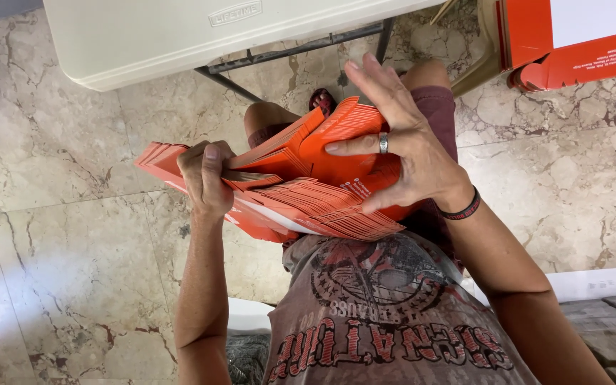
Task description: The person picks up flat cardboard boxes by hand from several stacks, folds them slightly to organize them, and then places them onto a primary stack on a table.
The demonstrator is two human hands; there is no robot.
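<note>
1. Nearest the camera, a person in a grey printed T-shirt [386,314] sits over a thick stack of flat orange cardboard sleeves [301,185] held above the lap.
2. The left hand [207,178], at nine o'clock of the stack, is closed around its edge, thumb on top, gripping it firmly.
3. The right hand [401,142], at three o'clock, lies spread and mostly open, fingers fanned across the top sheets, lifting several apart.
4. By the look of it, sheets are being fanned out and separated; peeling one free would call for a steady pinch at the raised edge.
5. Beyond, at twelve o'clock, a white plastic folding counter [180,36] stands on marble floor [73,235]; an orange box [572,43] sits at one o'clock.
</note>
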